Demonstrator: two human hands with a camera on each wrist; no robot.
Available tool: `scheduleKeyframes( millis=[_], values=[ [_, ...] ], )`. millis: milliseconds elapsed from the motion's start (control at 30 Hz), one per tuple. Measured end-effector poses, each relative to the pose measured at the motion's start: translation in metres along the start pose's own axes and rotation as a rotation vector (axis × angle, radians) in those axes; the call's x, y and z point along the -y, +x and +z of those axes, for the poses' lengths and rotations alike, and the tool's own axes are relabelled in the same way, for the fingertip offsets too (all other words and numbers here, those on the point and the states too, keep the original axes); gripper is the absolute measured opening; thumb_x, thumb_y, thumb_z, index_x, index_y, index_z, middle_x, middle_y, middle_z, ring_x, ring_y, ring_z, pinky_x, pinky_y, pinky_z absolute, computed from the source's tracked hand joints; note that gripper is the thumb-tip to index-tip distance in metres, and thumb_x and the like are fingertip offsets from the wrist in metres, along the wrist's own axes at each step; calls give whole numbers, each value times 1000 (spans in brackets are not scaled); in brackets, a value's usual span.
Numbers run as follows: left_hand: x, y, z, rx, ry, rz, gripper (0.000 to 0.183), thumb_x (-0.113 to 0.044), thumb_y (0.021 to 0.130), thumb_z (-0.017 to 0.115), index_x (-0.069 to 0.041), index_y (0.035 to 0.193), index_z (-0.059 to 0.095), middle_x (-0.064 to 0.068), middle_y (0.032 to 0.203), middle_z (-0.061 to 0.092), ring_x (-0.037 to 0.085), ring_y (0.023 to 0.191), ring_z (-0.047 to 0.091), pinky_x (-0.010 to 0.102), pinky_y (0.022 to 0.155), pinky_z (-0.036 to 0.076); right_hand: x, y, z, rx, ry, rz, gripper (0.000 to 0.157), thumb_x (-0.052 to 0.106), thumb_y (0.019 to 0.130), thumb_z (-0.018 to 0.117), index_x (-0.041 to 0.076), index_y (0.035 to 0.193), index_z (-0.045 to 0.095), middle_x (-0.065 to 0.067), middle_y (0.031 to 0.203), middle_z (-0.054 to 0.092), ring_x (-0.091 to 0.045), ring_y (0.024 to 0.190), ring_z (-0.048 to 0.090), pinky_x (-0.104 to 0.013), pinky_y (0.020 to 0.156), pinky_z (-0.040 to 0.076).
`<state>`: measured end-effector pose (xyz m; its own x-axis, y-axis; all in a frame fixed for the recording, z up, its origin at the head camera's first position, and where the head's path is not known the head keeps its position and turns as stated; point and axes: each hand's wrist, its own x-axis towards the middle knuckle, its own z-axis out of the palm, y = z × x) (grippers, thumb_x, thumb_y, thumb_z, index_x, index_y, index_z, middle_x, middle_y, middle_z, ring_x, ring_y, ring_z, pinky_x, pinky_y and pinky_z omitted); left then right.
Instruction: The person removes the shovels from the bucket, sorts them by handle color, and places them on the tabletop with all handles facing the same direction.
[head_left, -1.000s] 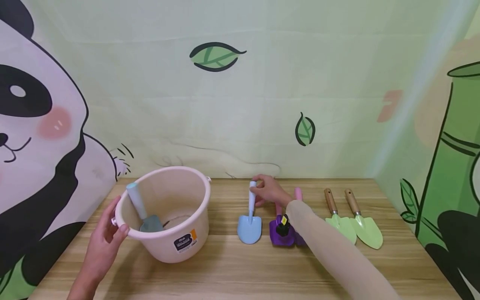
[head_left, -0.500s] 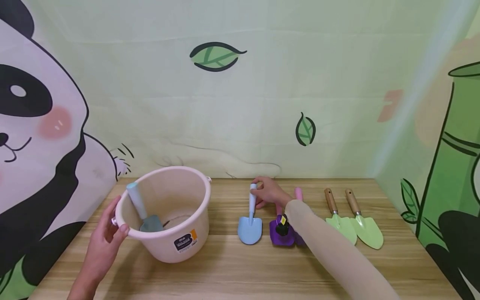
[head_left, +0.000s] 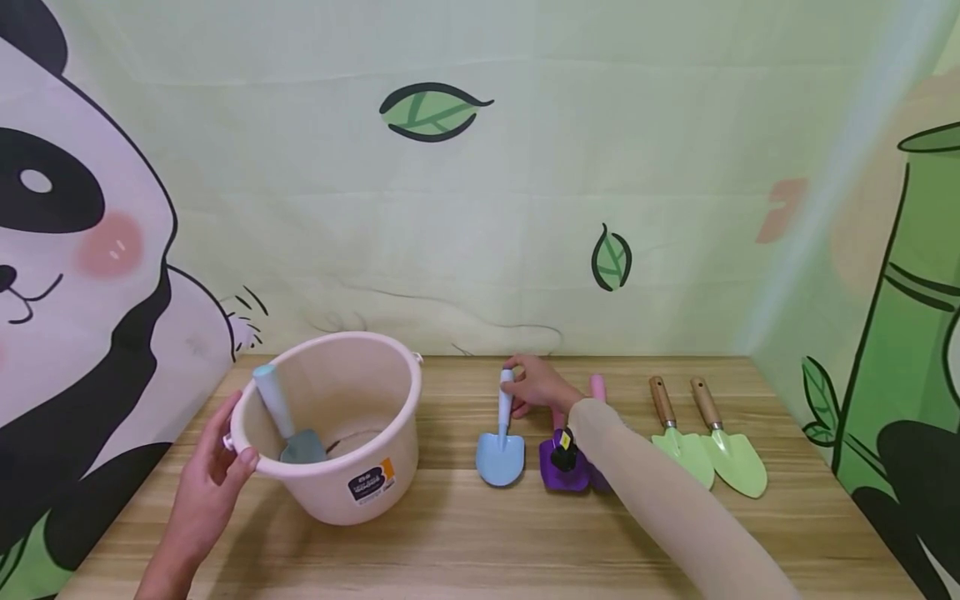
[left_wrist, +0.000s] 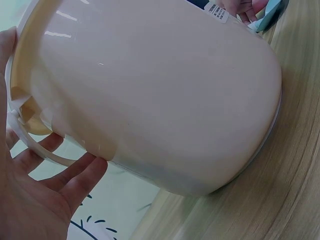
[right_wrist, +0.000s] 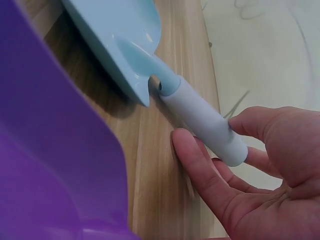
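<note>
My left hand [head_left: 202,483] grips the pale pink bucket [head_left: 337,479] at its left side, thumb over the rim and fingers against the outer wall by the bail handle [left_wrist: 57,159]. Inside the bucket a toy shovel [head_left: 274,404] leans with its pale blue handle up against the rim. On the table to the right lies a light blue toy shovel [head_left: 500,460], blade toward me. My right hand [head_left: 543,385] pinches the end of its whitish handle [right_wrist: 205,120] between thumb and fingers.
Two purple shovels [head_left: 562,478] with pink handles lie partly under my right forearm, one bearing a black tag. Further right, two light green trowels [head_left: 733,467] with wooden handles lie side by side. A printed cloth backdrop [head_left: 480,208] rises behind the table's [head_left: 450,550] back edge.
My right hand and the handle end of the light blue shovel have come down slightly. My left hand and the bucket have stayed in place.
</note>
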<state>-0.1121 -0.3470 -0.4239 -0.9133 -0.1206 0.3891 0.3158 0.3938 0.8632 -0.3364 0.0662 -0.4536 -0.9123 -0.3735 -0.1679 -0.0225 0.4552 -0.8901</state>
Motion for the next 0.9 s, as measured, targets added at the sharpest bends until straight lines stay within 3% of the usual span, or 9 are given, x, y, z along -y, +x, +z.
scheduleKeyframes(
  millis=[367, 633, 900],
  values=[
    [-2, 1, -1, -3, 46, -12, 72, -5, 103, 56, -24, 165, 24, 11, 158, 36, -6, 119, 49, 10, 87, 49, 2, 1, 0, 12, -1, 5, 52, 3, 101, 62, -2, 149, 42, -21, 99, 64, -27, 67, 72, -38, 65, 63],
    [-3, 1, 0, -11, 50, 5, 71, -4, 103, 57, -23, 164, 26, 3, 154, 40, -5, 117, 51, 10, 87, 49, 1, 1, -3, 26, -14, -10, 53, 5, 101, 61, -1, 150, 41, -21, 97, 65, -28, 69, 72, -38, 65, 63],
    [-2, 0, 0, -5, 31, 11, 72, -3, 103, 56, -23, 164, 26, 2, 153, 39, -7, 117, 51, 10, 87, 49, 11, -8, -17, 54, -87, -27, 66, 14, 101, 67, 5, 156, 33, -24, 104, 65, -36, 74, 72, -45, 69, 62]
  ],
)
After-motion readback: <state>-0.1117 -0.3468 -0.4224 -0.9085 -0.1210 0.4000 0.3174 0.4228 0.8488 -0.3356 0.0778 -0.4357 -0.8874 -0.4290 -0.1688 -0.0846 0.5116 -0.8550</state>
